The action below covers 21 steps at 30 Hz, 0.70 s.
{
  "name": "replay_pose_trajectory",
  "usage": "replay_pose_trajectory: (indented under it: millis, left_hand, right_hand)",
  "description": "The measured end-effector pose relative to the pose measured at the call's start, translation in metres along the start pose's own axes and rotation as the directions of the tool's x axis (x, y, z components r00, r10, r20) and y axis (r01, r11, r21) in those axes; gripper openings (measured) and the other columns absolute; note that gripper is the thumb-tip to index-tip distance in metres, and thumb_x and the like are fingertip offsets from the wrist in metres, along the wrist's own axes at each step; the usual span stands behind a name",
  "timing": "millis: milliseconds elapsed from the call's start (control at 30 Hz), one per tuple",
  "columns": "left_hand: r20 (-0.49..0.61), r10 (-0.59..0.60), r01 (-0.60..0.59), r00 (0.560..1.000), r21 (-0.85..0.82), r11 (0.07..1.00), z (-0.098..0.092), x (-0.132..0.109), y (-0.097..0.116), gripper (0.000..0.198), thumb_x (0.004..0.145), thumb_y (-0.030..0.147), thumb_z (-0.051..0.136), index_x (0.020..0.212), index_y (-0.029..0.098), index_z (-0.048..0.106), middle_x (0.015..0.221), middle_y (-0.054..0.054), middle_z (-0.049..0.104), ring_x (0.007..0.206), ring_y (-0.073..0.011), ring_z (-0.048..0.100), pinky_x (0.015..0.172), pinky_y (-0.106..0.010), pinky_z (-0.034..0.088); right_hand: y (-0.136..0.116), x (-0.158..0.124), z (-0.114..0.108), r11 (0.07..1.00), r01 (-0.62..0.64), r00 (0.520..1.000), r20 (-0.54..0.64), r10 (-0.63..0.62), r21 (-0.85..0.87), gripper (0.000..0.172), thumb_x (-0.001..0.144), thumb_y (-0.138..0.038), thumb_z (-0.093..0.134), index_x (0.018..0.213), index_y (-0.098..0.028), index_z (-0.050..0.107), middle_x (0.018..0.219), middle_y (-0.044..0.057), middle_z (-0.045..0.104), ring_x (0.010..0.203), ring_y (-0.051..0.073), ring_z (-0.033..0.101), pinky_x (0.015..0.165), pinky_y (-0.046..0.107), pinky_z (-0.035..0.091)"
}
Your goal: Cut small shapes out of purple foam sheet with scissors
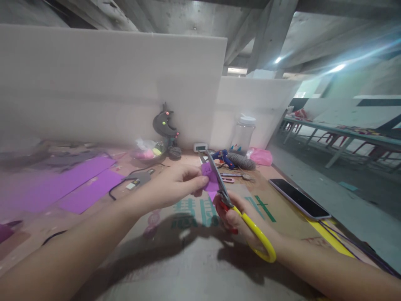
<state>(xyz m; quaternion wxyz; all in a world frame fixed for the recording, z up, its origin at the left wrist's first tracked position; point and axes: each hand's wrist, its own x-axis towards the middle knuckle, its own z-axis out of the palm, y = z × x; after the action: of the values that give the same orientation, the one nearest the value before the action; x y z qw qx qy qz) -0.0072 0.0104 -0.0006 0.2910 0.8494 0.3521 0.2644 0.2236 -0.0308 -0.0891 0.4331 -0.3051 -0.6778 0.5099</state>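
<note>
Between the fingertips of my left hand (188,179) is a small purple piece of sheet (210,179), felt or foam by its look. My right hand (236,213) is closed around a pair of scissors (222,184) with one yellow handle loop and a red part near the fingers. Its blades point up and away, apart at the tips, and lie against the right side of the purple piece. Both hands are above a cardboard sheet (200,267) with green print, and their shadows fall on it.
Larger purple sheets (90,190) lie at left. Behind the hands stand a dark crescent-moon ornament (164,122), a bowl (150,154), a blue glue gun (224,158), grey yarn (241,161) and a clear bottle (242,136). A phone (299,198) lies at right. White panels (109,88) rise behind.
</note>
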Motion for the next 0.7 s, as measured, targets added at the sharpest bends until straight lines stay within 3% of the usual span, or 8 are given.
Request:
replay_pose_trajectory:
  millis: [67,167,333,533,700]
  left_hand:
    - [0.046,-0.020,0.023,0.999,-0.056,0.998,0.003,0.001,-0.001,0.038,0.098,0.049,0.049,0.083,0.019,0.066,0.078,-0.001,0.066,0.075,-0.0166,0.062,0.068,-0.028,0.047]
    - [-0.070,0.011,-0.015,0.997,-0.062,0.998,0.003,0.001,-0.003,0.034,0.097,0.050,0.053,0.093,0.020,0.068,0.083,-0.001,0.067,0.078,-0.0165,0.063,0.070,-0.028,0.048]
    - [-0.215,0.004,-0.024,0.977,-0.093,0.995,0.000,0.000,-0.003,0.035,0.096,0.051,0.055,0.082,0.019,0.061,0.075,0.001,0.063,0.071,-0.0141,0.059,0.065,-0.026,0.045]
    - [-0.209,0.023,-0.029,0.978,-0.026,0.999,0.007,-0.001,0.001,0.027,0.096,0.038,0.055,0.081,0.019,0.065,0.079,0.000,0.065,0.074,-0.0143,0.060,0.067,-0.026,0.045]
    - [-0.171,0.041,-0.055,0.984,-0.076,0.996,0.012,0.001,0.000,0.030,0.097,0.041,0.053,0.082,0.019,0.066,0.079,0.000,0.067,0.075,-0.0146,0.061,0.067,-0.026,0.046]
  right_hand:
    - [-0.001,-0.001,0.001,1.000,-0.012,1.000,0.005,0.012,0.014,0.053,0.087,-0.066,0.065,0.111,-0.020,0.056,0.072,-0.004,0.042,0.055,0.010,0.035,0.048,0.023,0.029]
    - [-0.005,-0.001,0.003,1.000,-0.017,1.000,0.012,0.017,0.008,0.051,0.087,-0.066,0.065,0.107,-0.020,0.056,0.070,-0.004,0.042,0.056,0.010,0.036,0.048,0.023,0.029]
    - [-0.009,-0.001,0.006,0.998,-0.009,1.000,0.023,0.008,0.056,0.046,0.088,-0.064,0.065,0.100,-0.021,0.054,0.069,-0.005,0.040,0.054,0.009,0.034,0.048,0.023,0.027]
    - [-0.008,-0.002,0.005,1.000,0.000,1.000,0.020,-0.001,0.028,0.050,0.088,-0.067,0.063,0.104,-0.020,0.053,0.070,-0.005,0.039,0.056,0.010,0.033,0.049,0.025,0.028]
    - [-0.007,-0.002,0.005,1.000,0.019,1.000,0.022,-0.019,0.022,0.050,0.089,-0.068,0.061,0.103,-0.020,0.055,0.072,-0.004,0.040,0.058,0.011,0.033,0.051,0.025,0.030]
